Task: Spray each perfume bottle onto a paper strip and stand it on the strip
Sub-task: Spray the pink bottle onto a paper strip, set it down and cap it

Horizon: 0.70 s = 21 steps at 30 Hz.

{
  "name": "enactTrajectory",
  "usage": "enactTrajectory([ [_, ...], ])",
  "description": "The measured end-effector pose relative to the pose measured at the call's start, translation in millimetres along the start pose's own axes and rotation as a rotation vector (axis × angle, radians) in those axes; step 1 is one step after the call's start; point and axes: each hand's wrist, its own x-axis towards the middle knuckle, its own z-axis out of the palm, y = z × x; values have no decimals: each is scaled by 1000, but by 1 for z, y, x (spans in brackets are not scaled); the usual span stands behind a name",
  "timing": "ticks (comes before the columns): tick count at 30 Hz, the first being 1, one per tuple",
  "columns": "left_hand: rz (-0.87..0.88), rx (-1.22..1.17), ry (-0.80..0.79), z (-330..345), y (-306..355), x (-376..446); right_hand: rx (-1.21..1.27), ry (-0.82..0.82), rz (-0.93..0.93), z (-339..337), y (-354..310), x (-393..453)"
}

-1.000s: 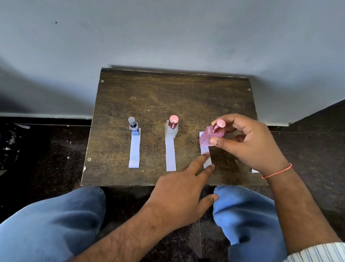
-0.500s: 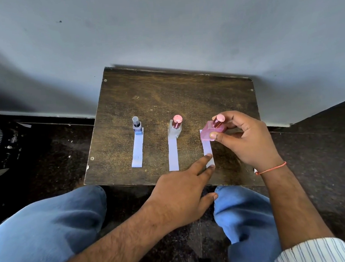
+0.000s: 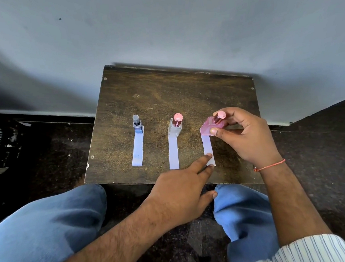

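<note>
On the worn, scratched wooden table (image 3: 164, 90), three pale paper strips lay side by side. At the left strip (image 3: 137, 148), a small square bottle with a dark cylindrical cap (image 3: 137, 124) stood on its far end. The middle strip (image 3: 173, 153) carried a clear glass bottle with a round pink cap (image 3: 176, 124). The left hand (image 3: 180, 194) pressed straight fingertips on the right strip (image 3: 207, 146). The right hand (image 3: 248, 137) pinched the translucent pink bottle (image 3: 209, 126), tilted over that strip's far end.
</note>
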Motion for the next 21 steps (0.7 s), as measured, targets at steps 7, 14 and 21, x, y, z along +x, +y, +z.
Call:
enactTrajectory([
  [7, -2, -7, 55, 0, -2, 1, 13, -39, 25, -2, 2, 0],
  [14, -2, -18, 89, 0, -3, 2, 12, -60, 17, -3, 1, -1],
  [21, 3, -45, 117, 1, -4, 3, 20, -74, 15, -2, 1, -1],
])
